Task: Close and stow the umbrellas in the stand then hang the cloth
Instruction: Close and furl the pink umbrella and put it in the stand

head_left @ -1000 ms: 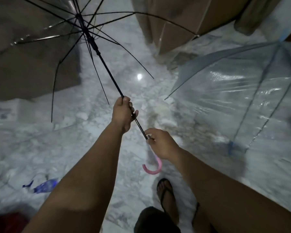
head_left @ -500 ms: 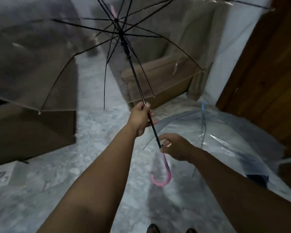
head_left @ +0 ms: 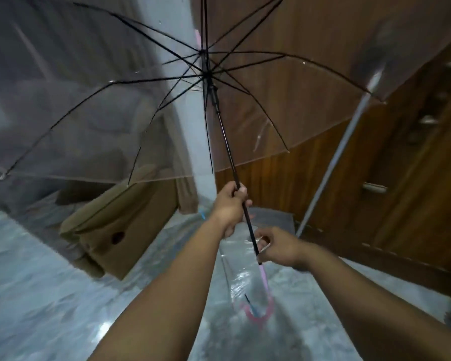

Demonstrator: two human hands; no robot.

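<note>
An open clear umbrella (head_left: 227, 142) with black ribs and a black shaft fills the upper half of the head view, held upright in front of me. My left hand (head_left: 231, 204) grips the shaft midway. Just below it, my right hand (head_left: 279, 246) holds the shaft's lower end above the pink hooked handle (head_left: 261, 315). A second clear umbrella (head_left: 241, 277) with blue trim lies open on the floor beneath my hands. No stand or cloth can be made out.
A cardboard box (head_left: 120, 230) sits on the marble floor (head_left: 50, 295) at left. A wooden door and panelling (head_left: 375, 157) stand at right, with a grey pole (head_left: 331, 168) leaning against them. A white wall corner (head_left: 193, 139) rises behind the umbrella.
The view has swung up and right toward the wooden door. The held umbrella has risen and tilted more upright. Both hands keep their grip on the shaft.
</note>
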